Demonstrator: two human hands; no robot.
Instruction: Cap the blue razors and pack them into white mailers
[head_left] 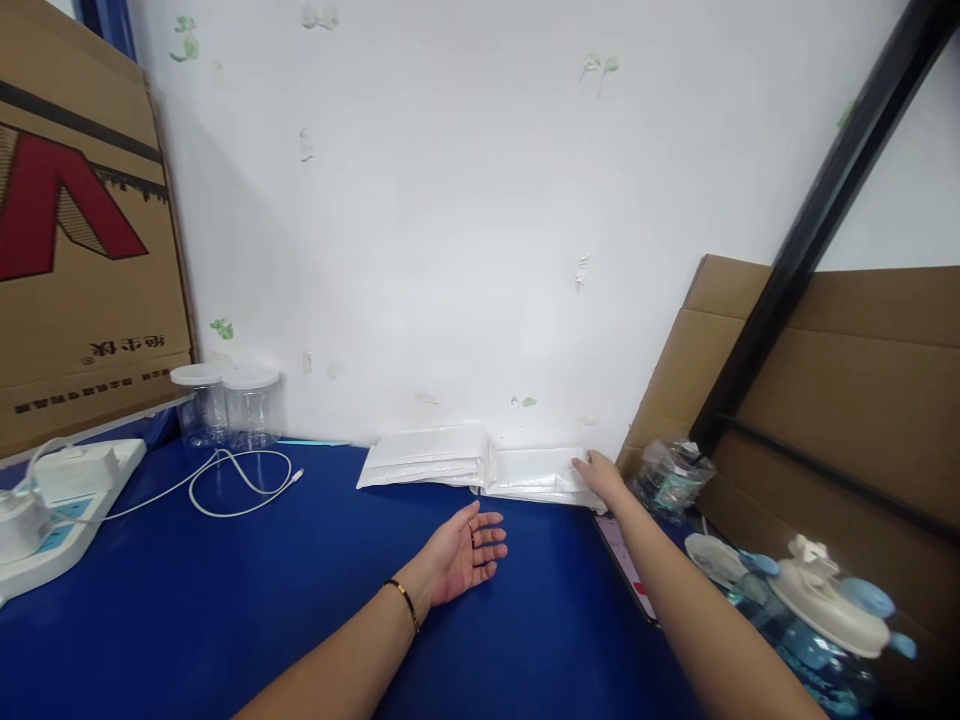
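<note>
Your right hand point(600, 474) reaches far to the right end of the white padded mailers point(480, 464) lying left-to-right along the wall — fingers apparently touching, grip unclear — while your left hand point(465, 552) rests nearer, open, palm-up and empty.

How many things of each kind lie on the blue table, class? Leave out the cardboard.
White mailer stacks: 2
Clear jars: 2
Power strip: 1
White cable: 1
Phone: 1
Water jug: 1
Wrapped bundle: 1
Total: 9
The right hand touches one stack; the left hand rests open.
</note>
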